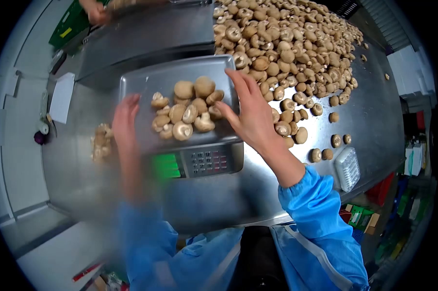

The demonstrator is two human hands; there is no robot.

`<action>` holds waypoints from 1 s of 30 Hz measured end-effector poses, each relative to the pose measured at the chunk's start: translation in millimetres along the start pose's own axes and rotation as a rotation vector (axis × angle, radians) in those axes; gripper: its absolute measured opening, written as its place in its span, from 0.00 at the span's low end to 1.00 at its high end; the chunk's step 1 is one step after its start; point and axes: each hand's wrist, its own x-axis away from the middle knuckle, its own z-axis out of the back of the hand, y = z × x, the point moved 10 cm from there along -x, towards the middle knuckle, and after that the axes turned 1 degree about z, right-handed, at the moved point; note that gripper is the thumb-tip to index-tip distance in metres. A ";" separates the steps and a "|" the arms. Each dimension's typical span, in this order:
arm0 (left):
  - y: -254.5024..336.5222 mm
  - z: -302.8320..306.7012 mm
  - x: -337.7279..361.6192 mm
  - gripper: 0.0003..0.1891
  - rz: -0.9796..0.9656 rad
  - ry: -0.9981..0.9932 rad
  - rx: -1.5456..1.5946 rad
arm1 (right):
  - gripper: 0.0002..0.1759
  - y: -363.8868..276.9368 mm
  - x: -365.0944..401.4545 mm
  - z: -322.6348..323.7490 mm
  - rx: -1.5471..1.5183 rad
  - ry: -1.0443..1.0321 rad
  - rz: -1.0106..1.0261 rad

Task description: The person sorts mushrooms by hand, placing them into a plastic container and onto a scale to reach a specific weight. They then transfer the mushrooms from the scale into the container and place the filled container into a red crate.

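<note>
A digital scale with a metal tray [146,87] stands on the steel table, and a small heap of brown mushrooms [182,112] lies on the tray. At the tray's right side is my right hand [255,111], fingers apart, its thumb by the rightmost mushrooms and its fingertips near the tray's upper right corner. My left hand [126,123] is at the tray's left edge, smeared by motion. The scale's keypad [209,161] and a green lit display [166,166] face me.
A large mushroom pile [291,48] covers the back right of the table [257,186], with loose mushrooms in front. A clear plastic punnet [348,169] lies at the right edge. More mushrooms [101,143] sit left. Another person's hand [97,13] shows beyond a metal surface.
</note>
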 end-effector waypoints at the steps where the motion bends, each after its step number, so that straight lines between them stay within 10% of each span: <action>1: 0.5 -1.7 0.6 0.24 -0.013 -0.013 -0.022 | 0.37 -7.1 -6.0 -6.6 0.073 0.007 0.033; 11: 17.4 -77.9 23.8 0.25 -0.247 -0.266 -0.447 | 0.28 15.7 -21.0 -49.8 0.015 0.012 0.021; 21: 12.9 26.1 37.6 0.26 -0.144 0.060 -0.215 | 0.26 158.0 76.9 58.1 -0.174 0.421 -0.351; 30: 25.8 54.3 84.2 0.24 -0.234 0.110 -0.428 | 0.31 211.2 117.7 60.1 0.262 0.085 -0.589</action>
